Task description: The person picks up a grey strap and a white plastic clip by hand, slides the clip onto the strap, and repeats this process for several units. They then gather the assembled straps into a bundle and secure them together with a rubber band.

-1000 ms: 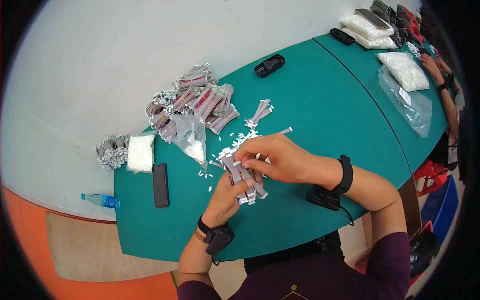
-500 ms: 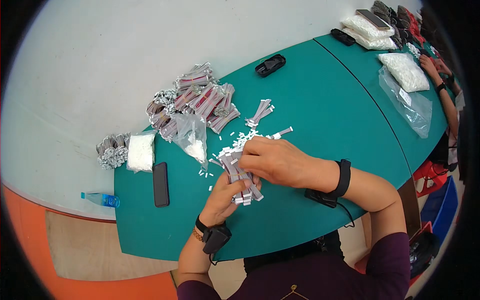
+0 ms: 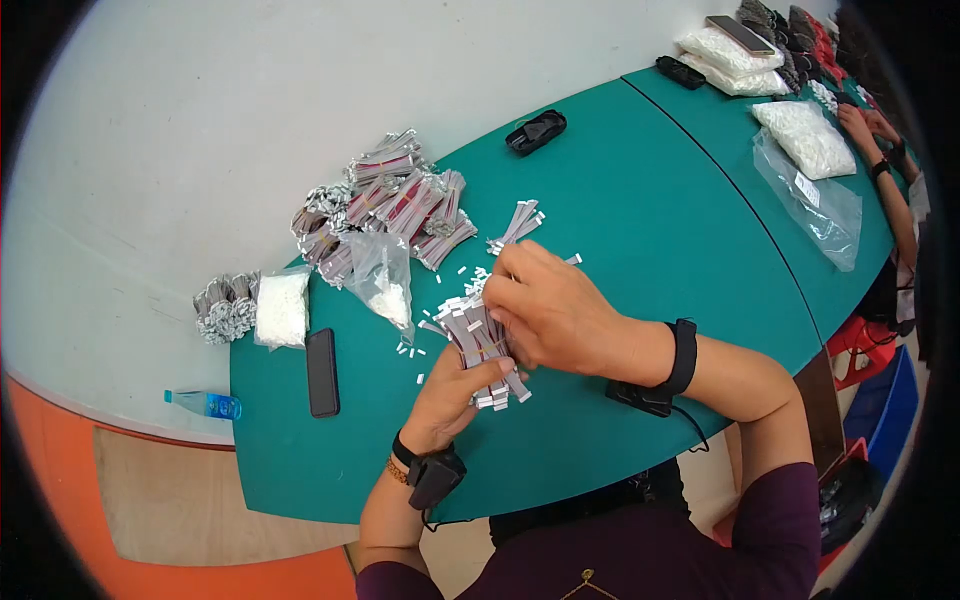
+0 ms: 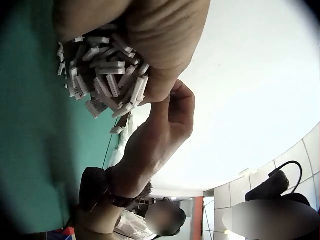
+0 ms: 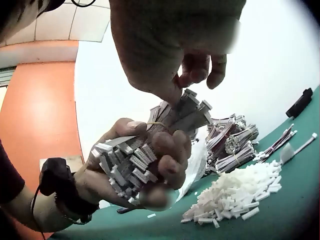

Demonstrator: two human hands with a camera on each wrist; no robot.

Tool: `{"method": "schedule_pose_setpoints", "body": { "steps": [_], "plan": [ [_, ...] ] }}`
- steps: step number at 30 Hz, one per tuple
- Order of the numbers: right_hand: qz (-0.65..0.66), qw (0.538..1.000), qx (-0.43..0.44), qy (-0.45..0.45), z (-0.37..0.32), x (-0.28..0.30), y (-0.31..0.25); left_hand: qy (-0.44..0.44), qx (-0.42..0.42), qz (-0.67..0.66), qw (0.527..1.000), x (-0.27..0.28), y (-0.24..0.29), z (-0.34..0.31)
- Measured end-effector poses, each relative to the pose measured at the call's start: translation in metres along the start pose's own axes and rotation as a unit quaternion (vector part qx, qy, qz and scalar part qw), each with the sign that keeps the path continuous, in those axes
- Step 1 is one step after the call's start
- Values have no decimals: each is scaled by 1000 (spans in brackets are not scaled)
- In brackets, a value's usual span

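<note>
My left hand [image 3: 450, 392] grips a bundle of flat grey ribbon cables [image 3: 474, 328] around its middle, where a thin rubber band [image 5: 159, 124] circles it. White connectors [image 4: 111, 80] crowd the bundle's lower end in the left wrist view. At the upper end my right hand [image 3: 560, 310] has its fingers curled, with thumb and fingertip pinching at a ribbon cable [image 5: 187, 106]. Just beyond the hands lies a heap of small white plastic pieces [image 5: 235, 192], partly hidden by my right hand in the head view.
Banded cable bundles [image 3: 410, 200] pile up behind, beside an open clear bag [image 3: 385, 280]. A full white bag [image 3: 282, 308], phone [image 3: 322, 372] and bottle [image 3: 205, 404] are at left. Loose cables [image 3: 518, 222] and a black case [image 3: 536, 132] lie farther back. Another person's hands [image 3: 865, 125] work far right.
My right hand has risen slightly and tilted at the bundle's top end, now covering part of a loose cable behind it. My left hand keeps its grip, nearly in place.
</note>
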State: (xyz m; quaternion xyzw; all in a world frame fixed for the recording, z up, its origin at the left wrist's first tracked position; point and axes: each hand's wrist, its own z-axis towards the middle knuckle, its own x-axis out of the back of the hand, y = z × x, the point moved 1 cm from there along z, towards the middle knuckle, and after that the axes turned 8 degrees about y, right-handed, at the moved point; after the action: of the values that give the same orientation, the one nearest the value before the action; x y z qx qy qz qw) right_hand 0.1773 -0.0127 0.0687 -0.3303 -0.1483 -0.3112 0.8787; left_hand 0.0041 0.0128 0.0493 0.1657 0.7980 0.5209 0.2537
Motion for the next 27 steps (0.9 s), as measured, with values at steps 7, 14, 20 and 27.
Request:
{"method": "schedule_pose_setpoints", "body": {
  "steps": [7, 14, 20, 27],
  "plan": [
    [230, 972, -49, -10, 11, 8, 5, -18, -34, 6, 999, 12, -10, 4],
    [82, 990, 112, -20, 9, 7, -7, 20, -38, 88, 995, -4, -6, 0],
    [92, 986, 137, -28, 2, -5, -1, 6, -37, 157, 987, -5, -8, -1],
    [62, 994, 90, 9, -1, -4, -3, -39, -6, 167, 985, -4, -1, 1]
  ]
}}
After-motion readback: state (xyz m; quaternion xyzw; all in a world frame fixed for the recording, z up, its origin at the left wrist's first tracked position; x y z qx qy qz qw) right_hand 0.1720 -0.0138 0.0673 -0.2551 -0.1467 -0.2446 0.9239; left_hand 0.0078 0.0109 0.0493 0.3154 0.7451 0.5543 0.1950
